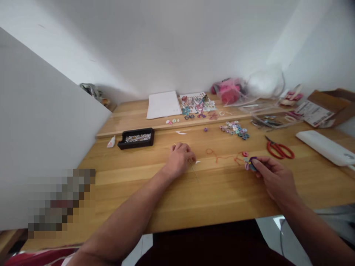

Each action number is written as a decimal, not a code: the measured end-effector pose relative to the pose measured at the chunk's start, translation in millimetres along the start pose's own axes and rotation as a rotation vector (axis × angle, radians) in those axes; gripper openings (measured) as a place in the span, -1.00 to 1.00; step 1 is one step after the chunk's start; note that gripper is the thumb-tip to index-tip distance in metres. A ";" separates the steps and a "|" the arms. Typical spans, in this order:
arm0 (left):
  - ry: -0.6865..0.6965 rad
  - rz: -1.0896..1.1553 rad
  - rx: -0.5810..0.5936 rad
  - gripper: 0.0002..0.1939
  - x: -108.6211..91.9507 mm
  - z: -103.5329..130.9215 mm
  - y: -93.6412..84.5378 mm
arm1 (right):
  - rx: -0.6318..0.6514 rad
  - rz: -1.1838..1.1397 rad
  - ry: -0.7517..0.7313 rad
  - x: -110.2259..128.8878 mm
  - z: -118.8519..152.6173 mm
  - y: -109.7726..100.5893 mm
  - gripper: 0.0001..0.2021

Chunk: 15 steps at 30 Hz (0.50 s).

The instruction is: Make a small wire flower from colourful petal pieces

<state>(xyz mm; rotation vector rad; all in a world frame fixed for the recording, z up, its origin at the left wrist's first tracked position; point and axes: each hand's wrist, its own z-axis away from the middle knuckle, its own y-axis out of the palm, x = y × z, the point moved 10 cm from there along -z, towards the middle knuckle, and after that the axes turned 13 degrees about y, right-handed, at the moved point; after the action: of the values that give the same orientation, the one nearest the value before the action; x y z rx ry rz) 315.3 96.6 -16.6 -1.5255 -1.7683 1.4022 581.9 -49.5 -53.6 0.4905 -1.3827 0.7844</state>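
My left hand [181, 158] rests low over the middle of the wooden table, its fingers curled around a thin stick [194, 170] that slants down to the right. Beside its fingertips lies a small white scrap [198, 162]. Between thumb and fingers, my right hand [273, 176] pinches a small multicoloured flower [249, 163] with a yellow centre. Near the flower are a small red piece [245, 153] and a tangled orange thread [217, 157] stretching left across the wood.
Red scissors [280, 150] and a white device [325, 147] lie right. Small colourful flowers [235, 128] sit behind the thread. A black bead tray [136, 138] and glue bottle [111, 142] are left. Paper [163, 105], a plastic tray [273, 121] and a cardboard box [328, 107] stand farther back.
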 end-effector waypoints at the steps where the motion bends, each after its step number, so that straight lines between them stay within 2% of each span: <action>1: 0.004 0.002 -0.010 -0.66 -0.4 0.2 0.0 | 0.001 0.004 0.002 -1.4 -0.7 -0.7 -0.73; 7: 0.038 0.024 -0.153 -0.64 -4.0 -0.8 -10.2 | 0.002 0.048 -0.018 1.0 -0.4 -1.0 -0.67; 11: -0.034 0.066 -0.434 -0.68 -2.1 7.0 -31.2 | 0.004 0.080 -0.026 4.0 0.1 1.0 -0.67; 13: 0.004 0.072 -0.521 -0.71 -11.5 10.5 -35.4 | -0.015 0.073 -0.027 4.4 -0.3 -0.4 -0.67; 15: 0.123 0.073 -0.499 -0.73 -30.0 9.2 -30.1 | -0.036 0.076 -0.021 4.3 -0.7 -1.8 -0.66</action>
<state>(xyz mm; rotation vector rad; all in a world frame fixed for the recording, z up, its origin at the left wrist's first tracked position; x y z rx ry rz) 302.6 68.9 14.4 -1.8899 -2.1039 0.9075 583.7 -49.3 -49.3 0.4208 -1.4395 0.8163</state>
